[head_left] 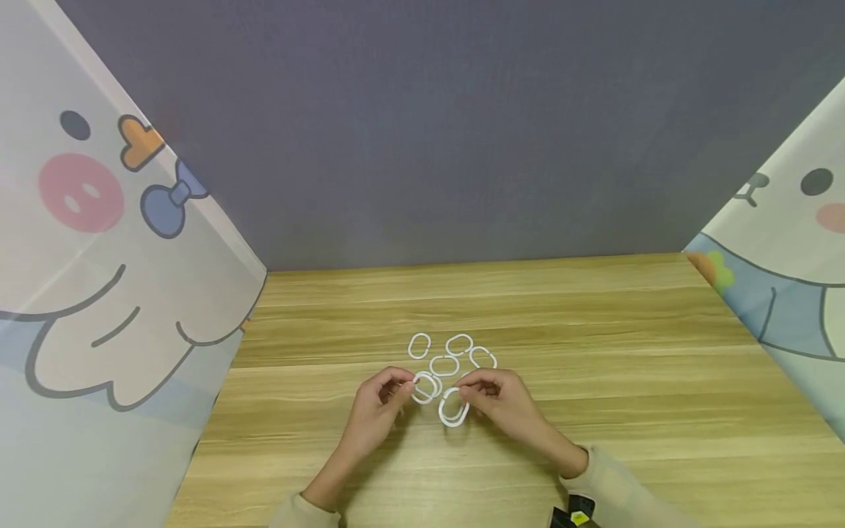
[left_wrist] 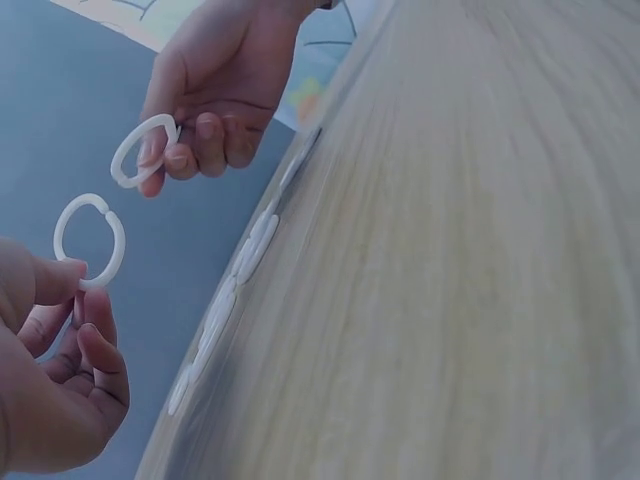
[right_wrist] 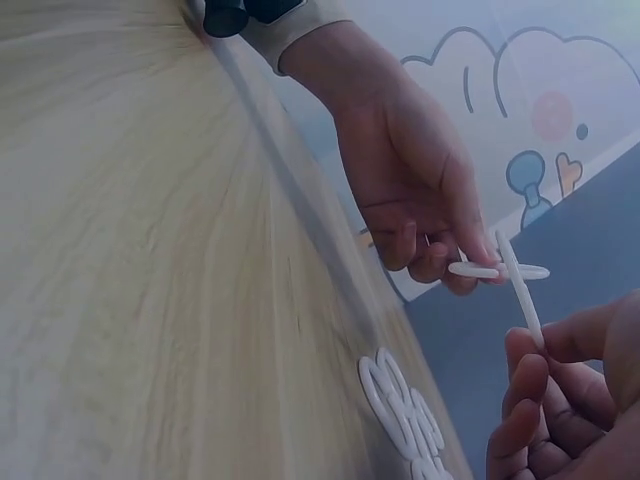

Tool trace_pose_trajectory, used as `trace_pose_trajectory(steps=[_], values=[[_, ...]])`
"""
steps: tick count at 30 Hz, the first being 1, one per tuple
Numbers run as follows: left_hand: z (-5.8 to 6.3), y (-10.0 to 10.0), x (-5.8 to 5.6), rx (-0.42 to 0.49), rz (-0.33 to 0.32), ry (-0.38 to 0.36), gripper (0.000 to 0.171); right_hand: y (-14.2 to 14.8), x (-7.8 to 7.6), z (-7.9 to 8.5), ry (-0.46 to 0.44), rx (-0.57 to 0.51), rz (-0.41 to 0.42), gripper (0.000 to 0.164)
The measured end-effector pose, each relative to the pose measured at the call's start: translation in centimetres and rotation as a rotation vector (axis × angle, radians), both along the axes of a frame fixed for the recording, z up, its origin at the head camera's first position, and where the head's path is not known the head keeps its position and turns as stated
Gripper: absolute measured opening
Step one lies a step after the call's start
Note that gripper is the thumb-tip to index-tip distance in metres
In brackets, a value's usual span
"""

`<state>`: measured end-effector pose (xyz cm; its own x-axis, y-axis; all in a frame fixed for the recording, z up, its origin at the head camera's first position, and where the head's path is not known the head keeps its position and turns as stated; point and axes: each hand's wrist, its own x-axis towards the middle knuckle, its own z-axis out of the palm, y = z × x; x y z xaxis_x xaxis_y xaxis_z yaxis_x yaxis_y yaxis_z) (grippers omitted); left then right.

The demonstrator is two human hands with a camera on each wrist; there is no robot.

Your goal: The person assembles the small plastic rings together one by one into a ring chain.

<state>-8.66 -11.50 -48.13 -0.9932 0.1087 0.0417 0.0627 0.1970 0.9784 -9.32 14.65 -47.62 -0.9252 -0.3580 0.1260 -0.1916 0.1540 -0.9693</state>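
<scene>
My left hand (head_left: 372,411) pinches a white oval curtain ring (head_left: 422,402) between thumb and fingertips. In the left wrist view a small gap shows in that ring (left_wrist: 120,240). To its right, my right hand (head_left: 498,400) pinches a second white curtain ring (head_left: 452,424), seen nearly edge-on in the right wrist view. Both held rings are raised off the wooden table (head_left: 317,330), close to each other in the head view. Whether they touch I cannot tell. Several similar rings (head_left: 444,376) lie just beyond the hands, some partly hidden behind them.
Among the lying rings, one (head_left: 419,334) sits a little apart at the far left. A dark grey partition (head_left: 462,132) rises behind the table. Panels with cartoon animals stand at the left (head_left: 79,293) and right (head_left: 792,242). A black device (head_left: 571,513) sits near the right sleeve.
</scene>
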Motion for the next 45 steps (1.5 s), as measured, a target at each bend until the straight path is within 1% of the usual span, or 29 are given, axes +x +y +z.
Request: trace_pose_trajectory(steps=[7, 16, 20, 27, 31, 35, 39, 42, 45], values=[[0.3, 0.4, 0.3, 0.035, -0.014, 0.009, 0.008, -0.6, 0.0, 0.0, -0.053, 0.006, -0.003, 0.013], [0.4, 0.6, 0.6, 0.039, -0.018, 0.019, 0.007, -1.1, 0.0, 0.2, -0.099, 0.030, -0.026, 0.015], [0.5, 0.7, 0.7, 0.031, -0.023, -0.002, 0.007, -1.2, -0.1, 0.2, -0.104, 0.031, -0.024, 0.015], [0.3, 0.7, 0.8, 0.000, -0.056, -0.040, 0.008, -1.3, -0.1, 0.3, -0.095, 0.014, -0.041, 0.012], [0.2, 0.7, 0.8, 0.006, -0.048, -0.039, 0.008, -1.2, -0.2, 0.1, -0.098, -0.003, -0.070, 0.011], [0.1, 0.7, 0.8, 0.008, -0.028, -0.030, 0.009, -0.9, -0.3, 0.1, -0.120, -0.015, -0.098, 0.013], [0.0, 0.6, 0.9, 0.009, -0.022, -0.027, 0.009, -0.7, -0.3, 0.2, -0.138, -0.024, -0.113, 0.011], [-0.1, 0.5, 1.0, 0.003, -0.031, -0.027, 0.009, -0.6, -0.3, 0.3, -0.132, -0.037, -0.122, 0.009], [-0.2, 0.4, 1.1, -0.001, -0.044, -0.030, 0.009, -0.6, -0.3, 0.4, -0.098, -0.031, -0.153, 0.007]])
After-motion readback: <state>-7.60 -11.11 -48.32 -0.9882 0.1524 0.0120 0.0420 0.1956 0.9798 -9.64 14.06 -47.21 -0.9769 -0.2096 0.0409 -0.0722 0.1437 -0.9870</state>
